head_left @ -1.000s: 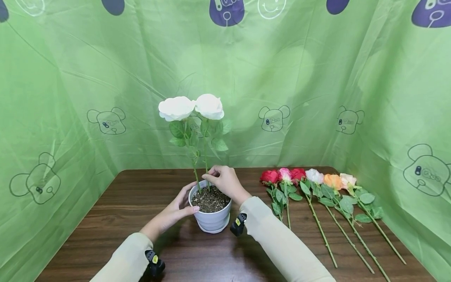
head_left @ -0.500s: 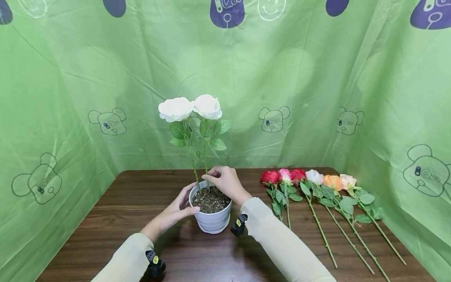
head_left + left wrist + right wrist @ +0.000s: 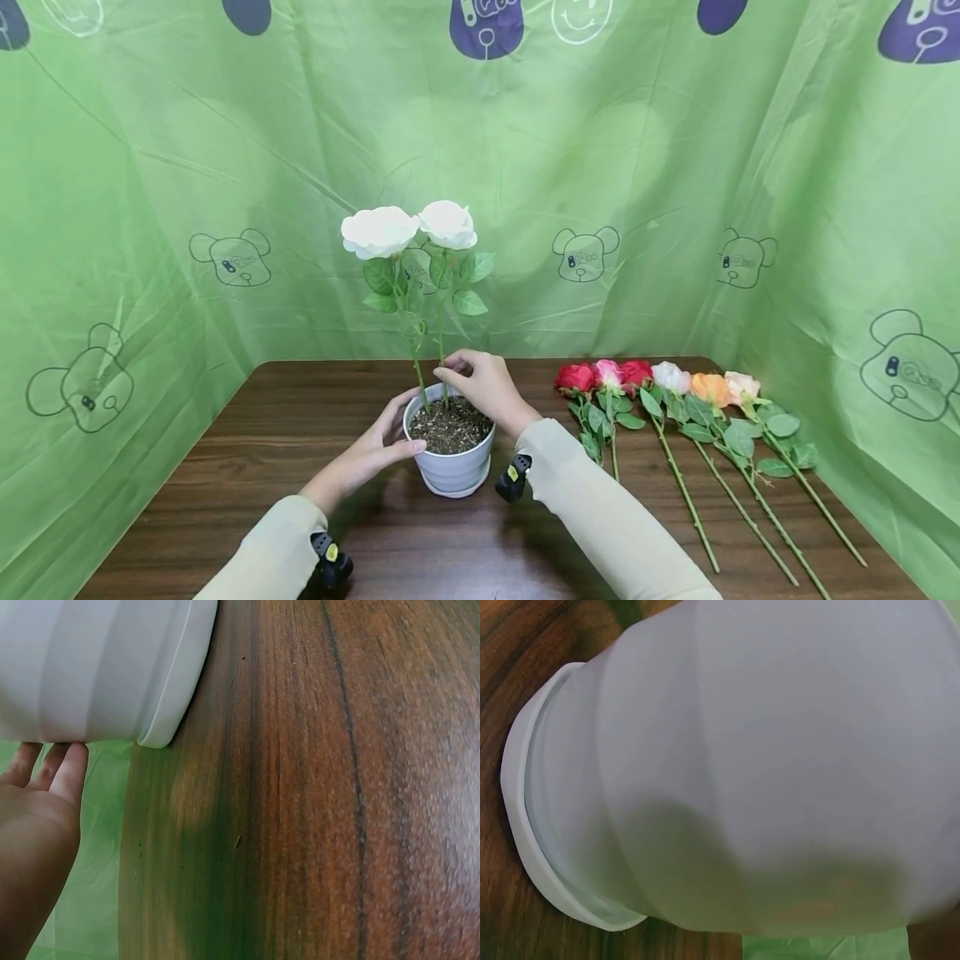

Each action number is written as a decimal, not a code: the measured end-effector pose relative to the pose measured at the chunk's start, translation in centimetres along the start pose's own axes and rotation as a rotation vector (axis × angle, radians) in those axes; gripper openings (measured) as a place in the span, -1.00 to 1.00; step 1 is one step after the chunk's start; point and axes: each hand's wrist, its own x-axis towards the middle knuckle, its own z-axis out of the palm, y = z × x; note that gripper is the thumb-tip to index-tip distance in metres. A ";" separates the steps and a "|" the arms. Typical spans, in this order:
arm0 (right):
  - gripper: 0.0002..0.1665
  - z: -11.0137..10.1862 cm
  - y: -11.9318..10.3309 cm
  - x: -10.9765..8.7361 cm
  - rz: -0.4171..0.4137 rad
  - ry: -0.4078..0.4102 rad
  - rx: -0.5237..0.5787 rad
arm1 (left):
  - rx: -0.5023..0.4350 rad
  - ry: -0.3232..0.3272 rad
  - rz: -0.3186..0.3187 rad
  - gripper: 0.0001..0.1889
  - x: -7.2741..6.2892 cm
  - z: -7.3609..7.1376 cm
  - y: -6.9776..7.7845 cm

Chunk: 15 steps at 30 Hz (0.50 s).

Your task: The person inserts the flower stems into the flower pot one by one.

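Note:
A white ribbed flowerpot (image 3: 454,468) full of dark soil (image 3: 450,427) stands on its saucer in the middle of the table. Two white roses rise upright out of the soil, a left rose (image 3: 379,232) and a right rose (image 3: 447,225). My left hand (image 3: 369,457) grips the pot's left side, thumb near the front rim, and in the left wrist view its fingers (image 3: 69,776) reach the pot wall. Above the back rim my right hand (image 3: 486,385) pinches the right rose's stem low down. Only the pot and saucer (image 3: 525,817) fill the right wrist view; that hand is hidden there.
Several cut roses lie on the right of the table, among them a red rose (image 3: 576,377), an orange rose (image 3: 709,388) and a peach rose (image 3: 742,387), stems toward the front. A green printed curtain (image 3: 480,150) encloses the wooden table (image 3: 300,433).
The right white rose has leaned a little left and then back right, leaving a small gap between the two blooms. My right hand has shifted slightly with it; my left hand keeps its hold.

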 end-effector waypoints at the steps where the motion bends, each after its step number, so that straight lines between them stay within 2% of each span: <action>1: -0.74 -0.1 0.0 0.0 -0.001 0.000 -0.003 | 0.000 -0.001 0.000 -0.19 0.0 0.0 0.0; 15: -0.76 -1.8 0.5 -0.8 0.025 -0.049 0.017 | -0.001 -0.003 0.006 -0.19 0.0 -0.1 0.0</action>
